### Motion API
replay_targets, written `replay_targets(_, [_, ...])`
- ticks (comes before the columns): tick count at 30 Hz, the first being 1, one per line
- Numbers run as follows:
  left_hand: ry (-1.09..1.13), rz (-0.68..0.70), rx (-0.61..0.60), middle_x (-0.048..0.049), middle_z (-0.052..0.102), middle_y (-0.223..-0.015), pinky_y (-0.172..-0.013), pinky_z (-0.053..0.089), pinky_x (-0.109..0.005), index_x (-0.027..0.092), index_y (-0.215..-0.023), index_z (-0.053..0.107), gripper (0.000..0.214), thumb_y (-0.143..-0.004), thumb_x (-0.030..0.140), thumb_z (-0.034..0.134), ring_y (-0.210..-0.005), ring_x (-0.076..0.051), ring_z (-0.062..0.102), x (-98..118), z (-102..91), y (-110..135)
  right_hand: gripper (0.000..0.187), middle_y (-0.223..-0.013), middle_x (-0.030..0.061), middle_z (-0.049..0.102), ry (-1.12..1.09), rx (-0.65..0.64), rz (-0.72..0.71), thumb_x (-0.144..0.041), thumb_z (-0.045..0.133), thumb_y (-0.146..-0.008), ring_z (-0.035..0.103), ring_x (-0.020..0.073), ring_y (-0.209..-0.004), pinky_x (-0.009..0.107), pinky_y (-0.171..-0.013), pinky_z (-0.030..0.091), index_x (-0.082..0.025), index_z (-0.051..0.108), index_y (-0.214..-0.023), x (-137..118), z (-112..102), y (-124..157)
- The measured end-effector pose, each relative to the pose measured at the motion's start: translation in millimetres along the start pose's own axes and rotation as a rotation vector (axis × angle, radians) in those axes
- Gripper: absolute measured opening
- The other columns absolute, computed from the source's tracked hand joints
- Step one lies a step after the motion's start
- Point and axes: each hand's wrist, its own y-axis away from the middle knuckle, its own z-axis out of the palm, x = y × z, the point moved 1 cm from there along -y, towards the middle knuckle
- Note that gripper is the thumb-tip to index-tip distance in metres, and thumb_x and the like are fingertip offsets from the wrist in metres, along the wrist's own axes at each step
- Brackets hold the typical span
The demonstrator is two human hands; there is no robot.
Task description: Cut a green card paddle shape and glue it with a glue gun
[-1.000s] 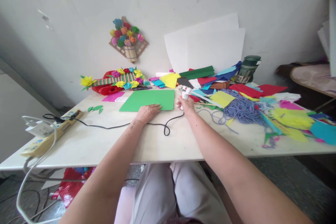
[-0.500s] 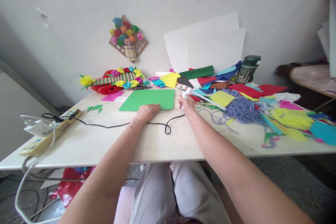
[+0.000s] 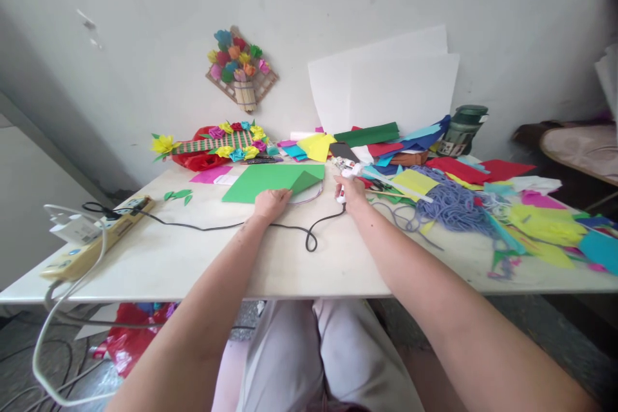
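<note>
Your left hand (image 3: 271, 204), flat earlier, curls fingers, pinching near edge of green sheet (image 3: 255, 181) on table (image 3: 193, 261); near right corner folds up, baring white layer (image 3: 309, 193). Your right hand (image 3: 351, 193) wraps fingers round white glue gun (image 3: 356, 170).

Left hand (image 3: 271, 204) was flat on the green sheet (image 3: 253, 181) 0.5 s ago, now curled at its front edge. Front-right corner peeled up and folded back, flap in darker green. Pale layer (image 3: 309, 193) with a curved edge now exposed underneath. Glue gun (image 3: 355, 170) in right hand (image 3: 355, 194) nudged slightly right.
</note>
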Motion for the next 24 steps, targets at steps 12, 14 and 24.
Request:
replay_targets(12, [0.177,-0.155,-0.107,-0.0050,0.068,-0.091,-0.063,0.038,-0.024,0.025,-0.088,0.067,0.051,-0.085,0.052,0.025,-0.087,-0.020,0.059,-1,-3.7,-4,0.008,-0.040,-0.0021,0.054,0.190,0.008,0.117,-0.016,0.059,-0.067,0.036,0.0066,-0.023,0.020,-0.026,0.032,-0.014,0.052,-0.066,-13,-7,13])
replay_targets(14, [0.203,-0.170,-0.114,-0.0056,0.068,-0.091,-0.062,0.037,-0.025,0.025,-0.089,0.067,0.050,-0.085,0.052,0.025,-0.087,-0.021,0.059,-1,-3.8,-5,0.009,-0.041,-0.0008,0.055,0.234,-0.046,0.124,-0.018,0.061,-0.067,0.037,0.0066,-0.023,0.020,-0.026,0.031,-0.013,0.053,-0.066,-13,-10,11])
replay_targets(24, [0.331,-0.202,-0.101,-0.0054,0.067,-0.089,-0.063,0.037,-0.024,0.023,-0.091,0.067,0.050,-0.084,0.053,0.028,-0.085,-0.020,0.058,-4,-2.1,-6,0.015,-0.046,0.0004,0.058,0.449,-0.171,0.112,-0.022,0.065,-0.067,0.039,0.0061,-0.026,0.019,-0.028,0.032,-0.012,0.055,-0.070,-15,-15,11])
